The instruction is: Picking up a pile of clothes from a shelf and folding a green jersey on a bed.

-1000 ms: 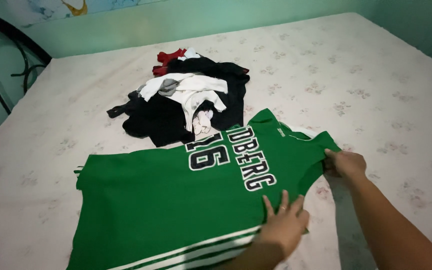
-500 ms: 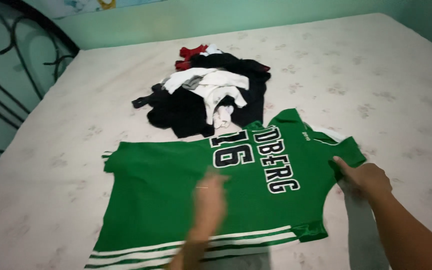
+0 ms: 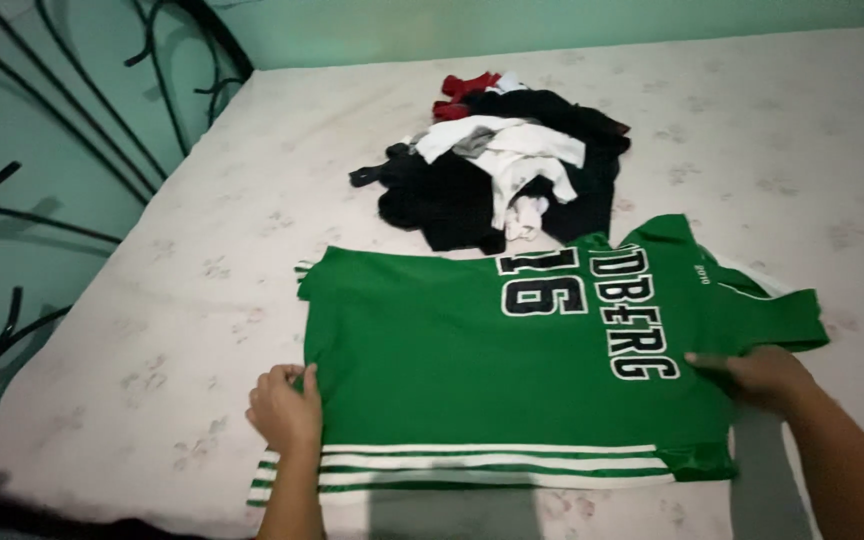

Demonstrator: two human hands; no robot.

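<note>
A green jersey (image 3: 452,340) lies spread flat on the bed (image 3: 152,300), white stripes along its near side. The left hand (image 3: 285,410) grips the jersey's hem edge, fingers curled on the cloth. The right hand (image 3: 764,373) pinches the fabric near the sleeve. A pile of clothes (image 3: 502,170) lies just beyond the jersey.

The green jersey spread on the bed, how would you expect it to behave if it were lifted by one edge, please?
The green jersey lies flat and thin on the mattress, so it would probably hang limp and feel light. Its slight sheen suggests a smooth fabric that may slide on the sheet. With the left hand and right hand at opposite edges, it likely sags between them.
</note>
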